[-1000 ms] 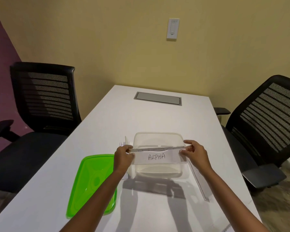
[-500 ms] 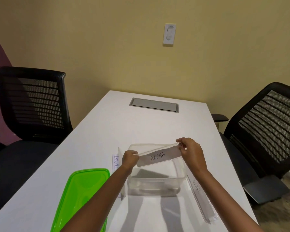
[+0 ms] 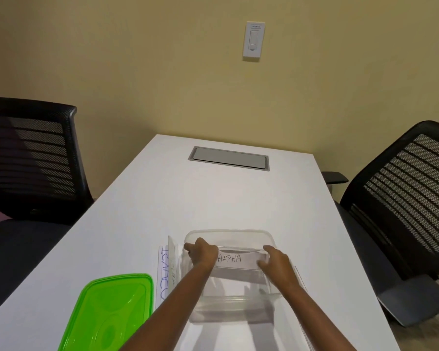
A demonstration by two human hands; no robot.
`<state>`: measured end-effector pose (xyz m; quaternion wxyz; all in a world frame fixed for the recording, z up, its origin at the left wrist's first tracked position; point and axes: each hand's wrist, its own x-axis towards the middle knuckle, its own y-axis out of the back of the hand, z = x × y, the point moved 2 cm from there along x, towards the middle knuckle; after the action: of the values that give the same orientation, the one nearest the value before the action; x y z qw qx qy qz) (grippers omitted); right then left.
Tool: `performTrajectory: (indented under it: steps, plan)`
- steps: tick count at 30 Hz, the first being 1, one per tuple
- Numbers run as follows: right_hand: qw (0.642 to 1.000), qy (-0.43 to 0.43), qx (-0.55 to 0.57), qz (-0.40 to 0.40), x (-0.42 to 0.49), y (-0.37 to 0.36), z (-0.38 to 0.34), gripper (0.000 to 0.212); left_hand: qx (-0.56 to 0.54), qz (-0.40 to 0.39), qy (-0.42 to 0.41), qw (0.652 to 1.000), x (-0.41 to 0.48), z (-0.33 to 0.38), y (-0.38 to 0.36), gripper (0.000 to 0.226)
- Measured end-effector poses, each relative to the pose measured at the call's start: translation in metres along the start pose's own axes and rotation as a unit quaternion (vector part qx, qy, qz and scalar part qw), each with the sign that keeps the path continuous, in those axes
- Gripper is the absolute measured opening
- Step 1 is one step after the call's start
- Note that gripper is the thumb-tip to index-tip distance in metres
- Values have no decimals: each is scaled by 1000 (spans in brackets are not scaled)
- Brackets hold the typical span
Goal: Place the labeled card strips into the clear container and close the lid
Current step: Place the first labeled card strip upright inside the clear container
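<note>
A clear plastic container (image 3: pixel 228 234) stands open on the white table (image 3: pixel 213 198) in front of me. Inside it, a white card strip marked ALPHA (image 3: pixel 235 259) stands on its long edge, lying crosswise. My left hand (image 3: pixel 203 253) grips the strip's left end and my right hand (image 3: pixel 275 262) grips its right end, both down inside the container. The bright green lid (image 3: pixel 112 312) lies flat on the table to the left. Two more labeled strips (image 3: pixel 166 272) lie between lid and container. Another strip at the container's right side is mostly hidden by my right arm.
A grey cable hatch (image 3: pixel 230 158) is set into the far end of the table. Black mesh office chairs stand at the left (image 3: pixel 33 160) and right (image 3: pixel 403 198) of the table. A wall switch (image 3: pixel 254 40) hangs on the yellow wall.
Both hands have lowered the ALPHA strip from above the rim down into the container and levelled it. The camera view has shifted, so the table sits lower in frame.
</note>
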<state>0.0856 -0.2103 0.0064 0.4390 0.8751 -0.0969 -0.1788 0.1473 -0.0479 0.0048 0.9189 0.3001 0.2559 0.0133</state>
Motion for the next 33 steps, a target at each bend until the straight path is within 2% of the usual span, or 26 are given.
performTrajectory:
  steps: [4, 9, 14, 19, 26, 30, 33]
  plan:
    - [999, -25, 11, -28, 9, -14, 1, 44, 8, 5, 13, 1000, 1, -1, -7, 35]
    - [996, -60, 54, -31, 20, -28, -1, 46, 10, 10, 16, 1000, 1, -6, -15, 35]
    - [994, -81, 70, -30, 25, -38, 2, 39, 11, 13, 19, 1000, 2, -14, -20, 35]
    - [993, -82, 82, -19, 25, -43, 5, 42, 12, 11, 13, 1000, -2, -22, -25, 33]
    - [996, -55, 67, -20, 22, -40, 4, 47, -2, -2, -1, 1000, -8, -24, -23, 47]
    - [997, -4, 80, 20, 12, -26, 4, 41, -11, -15, 14, 1000, -16, -19, -22, 55]
    - [983, 28, 156, 94, -4, -5, 9, 28, 12, -9, -22, 1000, -29, -18, -25, 60]
